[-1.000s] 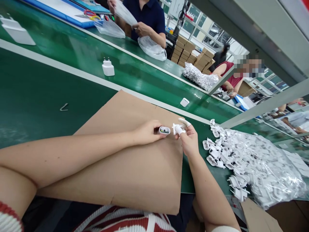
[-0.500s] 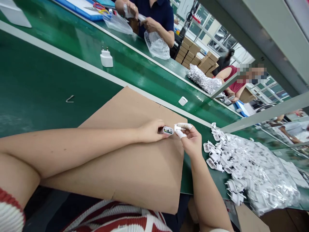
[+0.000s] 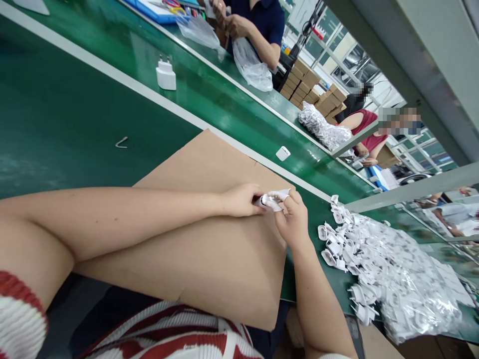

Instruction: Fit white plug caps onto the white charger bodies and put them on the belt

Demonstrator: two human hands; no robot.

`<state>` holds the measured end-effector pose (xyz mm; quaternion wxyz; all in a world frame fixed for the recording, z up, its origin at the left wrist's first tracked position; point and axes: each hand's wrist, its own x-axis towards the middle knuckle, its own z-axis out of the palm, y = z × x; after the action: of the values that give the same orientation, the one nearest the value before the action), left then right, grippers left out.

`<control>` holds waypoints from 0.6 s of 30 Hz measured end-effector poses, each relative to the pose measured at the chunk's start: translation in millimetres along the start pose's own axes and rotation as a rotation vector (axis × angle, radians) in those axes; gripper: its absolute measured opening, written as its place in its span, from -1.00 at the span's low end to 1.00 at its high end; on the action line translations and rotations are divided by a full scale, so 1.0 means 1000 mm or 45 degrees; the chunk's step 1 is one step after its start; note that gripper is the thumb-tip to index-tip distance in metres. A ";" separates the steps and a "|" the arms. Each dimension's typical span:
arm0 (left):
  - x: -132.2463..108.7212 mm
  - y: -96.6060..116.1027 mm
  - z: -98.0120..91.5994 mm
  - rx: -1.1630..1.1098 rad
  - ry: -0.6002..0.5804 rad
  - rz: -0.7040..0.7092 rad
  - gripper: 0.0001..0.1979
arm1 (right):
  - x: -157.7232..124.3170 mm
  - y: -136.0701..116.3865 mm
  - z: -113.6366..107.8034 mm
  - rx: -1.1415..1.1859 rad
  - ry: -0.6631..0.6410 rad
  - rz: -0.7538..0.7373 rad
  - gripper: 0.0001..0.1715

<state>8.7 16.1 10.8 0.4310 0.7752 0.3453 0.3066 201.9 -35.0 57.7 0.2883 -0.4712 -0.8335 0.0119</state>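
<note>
My left hand (image 3: pixel 242 200) is closed around a white charger housing (image 3: pixel 258 202), held just above a brown cardboard sheet (image 3: pixel 209 249). My right hand (image 3: pixel 294 217), with white covers on its thumb and forefinger, pinches a small white plug cap (image 3: pixel 265 199) at the housing's end. The fingers hide most of the cap, so I cannot tell whether it is seated. To the right of my right hand lie several loose white plug caps (image 3: pixel 329 257), beside a clear plastic bag (image 3: pixel 419 294) full of them.
A white plug charger (image 3: pixel 166 77) and another white charger piece (image 3: pixel 283 153) stand on the green strip beyond the white rail. A small bent metal piece (image 3: pixel 121 142) lies at left. Across the bench, a person in dark blue (image 3: pixel 258 30) handles clear plastic bags. A metal post slants at right.
My right hand has moved left and brought the plug cap against the housing's open end, which showed its inside before. The view has shifted slightly.
</note>
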 end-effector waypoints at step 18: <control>-0.003 -0.002 0.005 0.062 0.108 0.019 -0.71 | 0.007 -0.003 0.006 0.101 -0.073 0.275 -0.75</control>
<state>10.6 12.4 6.3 0.3949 0.7743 0.3648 0.3337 194.0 -29.4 57.1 0.2799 -0.5459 -0.7846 0.0894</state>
